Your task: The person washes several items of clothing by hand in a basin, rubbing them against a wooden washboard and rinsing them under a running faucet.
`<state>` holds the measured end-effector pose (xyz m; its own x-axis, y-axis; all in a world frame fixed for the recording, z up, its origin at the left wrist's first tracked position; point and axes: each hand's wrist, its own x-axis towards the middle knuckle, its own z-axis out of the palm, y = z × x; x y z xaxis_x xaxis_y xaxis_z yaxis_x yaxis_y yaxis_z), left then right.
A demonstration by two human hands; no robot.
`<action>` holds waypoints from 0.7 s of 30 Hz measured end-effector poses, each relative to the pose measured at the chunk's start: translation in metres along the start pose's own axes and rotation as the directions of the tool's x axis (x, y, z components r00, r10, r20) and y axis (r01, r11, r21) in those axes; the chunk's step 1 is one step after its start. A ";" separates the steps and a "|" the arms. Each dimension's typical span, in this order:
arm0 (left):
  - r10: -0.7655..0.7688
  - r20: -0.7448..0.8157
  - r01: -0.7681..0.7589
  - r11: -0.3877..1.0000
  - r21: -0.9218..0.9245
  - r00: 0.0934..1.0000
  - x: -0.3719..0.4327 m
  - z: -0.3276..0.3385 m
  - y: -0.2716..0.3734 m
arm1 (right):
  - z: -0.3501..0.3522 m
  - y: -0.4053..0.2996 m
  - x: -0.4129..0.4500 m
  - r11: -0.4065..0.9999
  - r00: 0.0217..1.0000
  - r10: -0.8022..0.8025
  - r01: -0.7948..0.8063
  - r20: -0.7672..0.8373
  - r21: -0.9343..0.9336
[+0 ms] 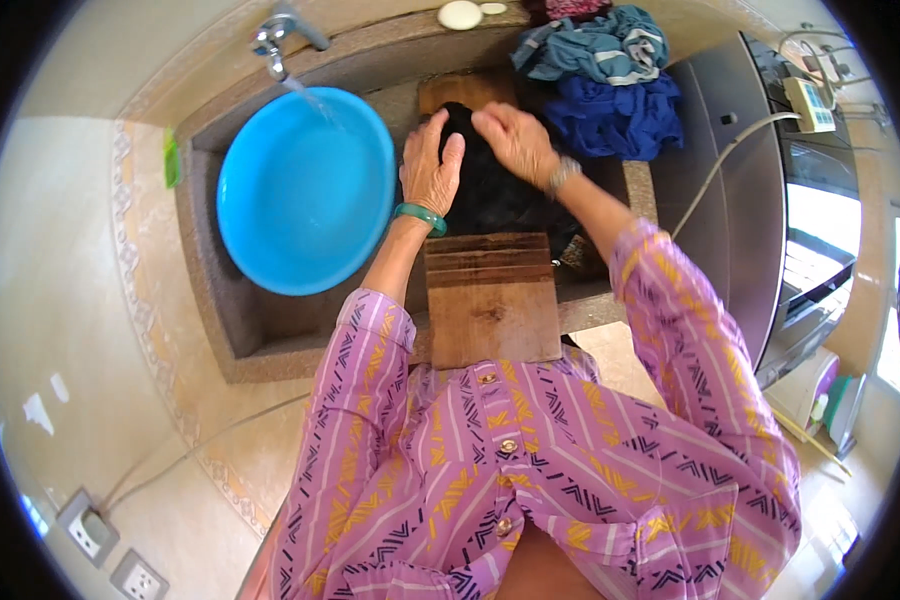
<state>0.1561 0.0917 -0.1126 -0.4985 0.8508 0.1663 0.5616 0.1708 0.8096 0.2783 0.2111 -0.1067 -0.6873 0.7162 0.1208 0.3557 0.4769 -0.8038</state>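
A dark, wet-looking black cloth [487, 199] is spread over a wooden washboard [491, 300] that slopes into a stone sink [285, 341]. My left hand [431, 165], with a green bangle at the wrist, holds the cloth's far left part between thumb and fingers. Beside it, my right hand [517, 142] has curled fingers on the cloth's bunched far end and is slightly blurred. Water runs from a metal tap [274, 49] into a large blue plastic basin [307, 195] left of my hands. The cloth hides the middle of the board.
Blue garments [619, 116] and grey-green garments [589, 49] are heaped at the sink's right rim. A soap dish [461, 15] sits on the back ledge. A green brush [171, 159] lies at left. A dark appliance [720, 150] with a pale cord stands close to my right arm.
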 end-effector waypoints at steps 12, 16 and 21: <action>0.205 -0.199 -0.063 0.832 0.552 0.958 0.048 0.080 -0.015 | 0.019 0.035 0.018 0.822 0.966 0.142 -0.237 -0.216 -0.518; -0.239 0.282 0.322 0.897 -0.302 0.929 0.035 0.042 -0.020 | 0.009 0.014 -0.004 0.901 0.915 0.394 -0.403 -0.087 -0.160; 0.261 0.052 -0.260 0.965 -0.018 0.964 -0.033 0.035 0.014 | 0.009 -0.006 -0.070 0.955 0.933 -0.277 0.241 -0.230 -0.174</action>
<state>0.2034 0.0836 -0.1271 -0.3001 0.8904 0.3423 0.6599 -0.0654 0.7485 0.3187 0.1531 -0.1153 -0.5945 0.6529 0.4693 0.2840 0.7165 -0.6371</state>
